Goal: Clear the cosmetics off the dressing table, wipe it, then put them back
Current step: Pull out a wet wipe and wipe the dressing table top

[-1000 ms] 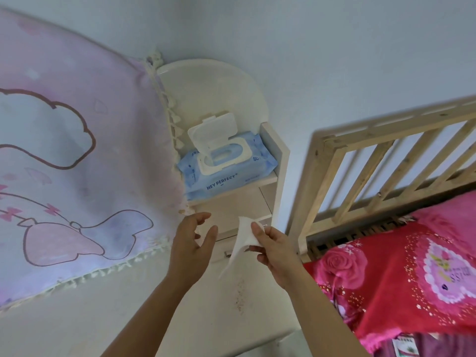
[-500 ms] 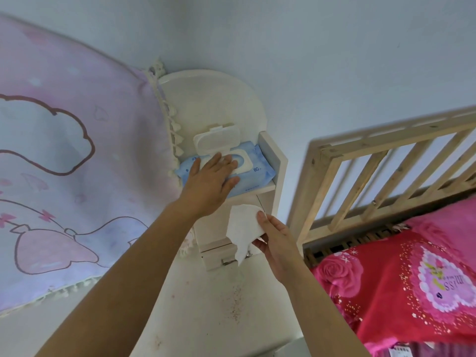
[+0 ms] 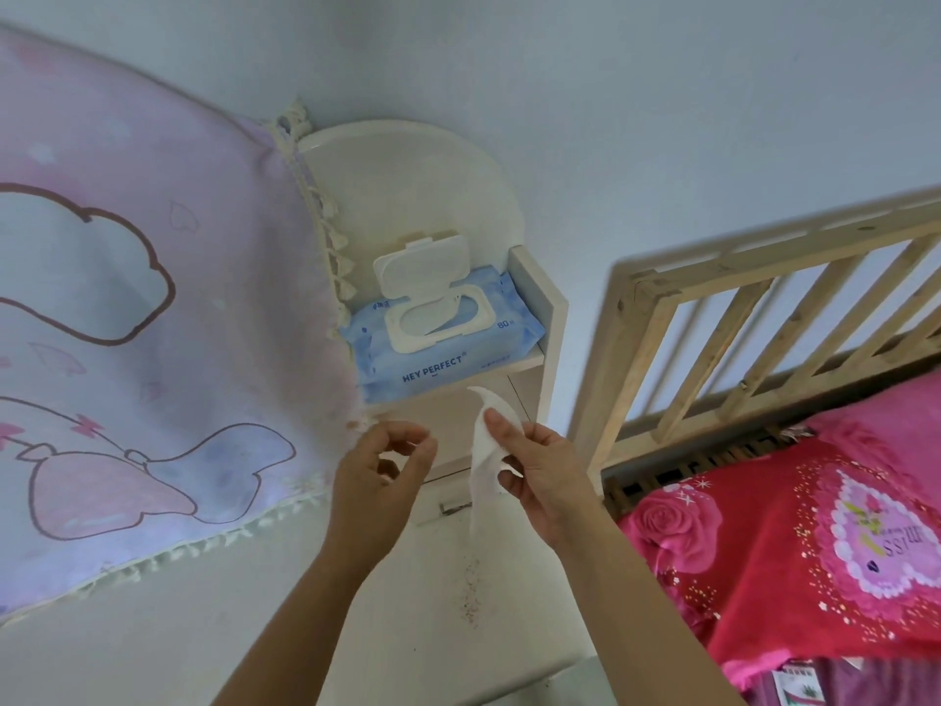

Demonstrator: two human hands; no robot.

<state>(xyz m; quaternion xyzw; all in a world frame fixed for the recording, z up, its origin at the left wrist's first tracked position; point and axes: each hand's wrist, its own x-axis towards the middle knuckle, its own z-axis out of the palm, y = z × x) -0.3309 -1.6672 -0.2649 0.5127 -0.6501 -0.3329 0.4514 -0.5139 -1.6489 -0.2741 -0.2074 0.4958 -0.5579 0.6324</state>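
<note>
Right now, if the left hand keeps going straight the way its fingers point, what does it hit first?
Probably the wet wipe hanging from the right hand: the left hand is empty, its curled fingers aimed right at it across a small gap. Depth is unclear, so it could pass in front of it.

Pale grey-blue wall (image 3: 662, 94) fills the upper frame under soft, even light. At left hangs a pink-lilac cartoon-print cloth (image 3: 153, 298) with a tasselled fringe. At right stands a slatted bare-wood bed frame (image 3: 713, 318), with red rose-patterned bedding (image 3: 764, 542) at lower right.
</note>
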